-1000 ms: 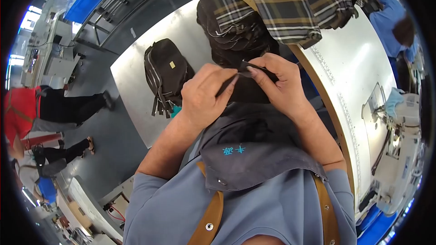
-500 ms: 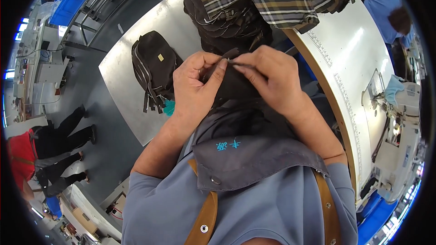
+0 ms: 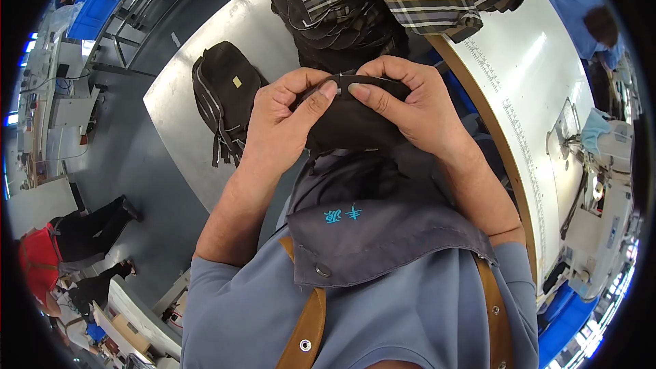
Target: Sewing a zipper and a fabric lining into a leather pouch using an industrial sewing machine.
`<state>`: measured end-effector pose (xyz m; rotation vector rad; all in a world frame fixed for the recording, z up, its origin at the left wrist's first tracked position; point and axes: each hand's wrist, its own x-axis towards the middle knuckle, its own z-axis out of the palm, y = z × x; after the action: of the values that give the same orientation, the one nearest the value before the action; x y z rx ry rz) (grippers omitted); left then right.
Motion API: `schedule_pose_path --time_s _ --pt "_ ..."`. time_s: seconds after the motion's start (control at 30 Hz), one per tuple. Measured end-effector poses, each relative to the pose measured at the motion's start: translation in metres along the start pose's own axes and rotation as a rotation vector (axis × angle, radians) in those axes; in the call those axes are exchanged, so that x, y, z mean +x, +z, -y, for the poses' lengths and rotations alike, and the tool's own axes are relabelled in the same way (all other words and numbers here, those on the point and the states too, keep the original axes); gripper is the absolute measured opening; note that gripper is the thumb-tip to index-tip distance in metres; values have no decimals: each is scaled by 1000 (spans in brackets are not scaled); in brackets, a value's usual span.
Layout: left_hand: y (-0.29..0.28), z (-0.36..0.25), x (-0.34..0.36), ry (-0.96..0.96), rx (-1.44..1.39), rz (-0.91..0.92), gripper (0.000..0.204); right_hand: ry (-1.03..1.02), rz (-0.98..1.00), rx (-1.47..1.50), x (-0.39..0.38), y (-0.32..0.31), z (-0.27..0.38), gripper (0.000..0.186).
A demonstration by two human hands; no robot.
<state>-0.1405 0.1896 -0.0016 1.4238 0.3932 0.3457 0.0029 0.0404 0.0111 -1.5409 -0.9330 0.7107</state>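
A dark fabric piece [image 3: 355, 123] is stretched between my hands in front of my apron. My left hand [image 3: 287, 111] pinches its top edge, thumb on the near side and fingers behind. A short way to the right, my right hand [image 3: 418, 104] grips the same edge in the same manner. Between the two thumbs shows a small shiny bit, perhaps a zipper slider [image 3: 338, 89]. The fingertips behind the cloth are hidden. Left of my left hand, a stack of dark fabric pieces [image 3: 236, 92] with pale-edged strips and a small yellow tag lies on the metal table [image 3: 167, 96].
Beyond my hands stands a tall pile of dark pieces [image 3: 342, 34], with plaid fabric [image 3: 424, 0] beside it. On the right is a white worktable [image 3: 506, 89] with a sewing machine [image 3: 605, 157]. Co-workers include one in red [image 3: 39, 256] and one in blue [image 3: 577, 7].
My right hand has turned and moved its thumb onto the near side of the cloth. The edge is now held level and taut between both hands. The person in red has shifted.
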Motion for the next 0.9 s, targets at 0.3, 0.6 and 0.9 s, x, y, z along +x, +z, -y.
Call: schedule_pose_path --time_s 0.3,0.6,0.9 --pt "1 -9 6 277 524 -36 24 52 22 58 1 1 -5 22" --pt "0 -2 7 81 236 -19 29 -59 -54 68 3 4 -15 15" --pt "-4 0 8 140 359 -12 18 -585 -252 -500 -4 8 -18 19"
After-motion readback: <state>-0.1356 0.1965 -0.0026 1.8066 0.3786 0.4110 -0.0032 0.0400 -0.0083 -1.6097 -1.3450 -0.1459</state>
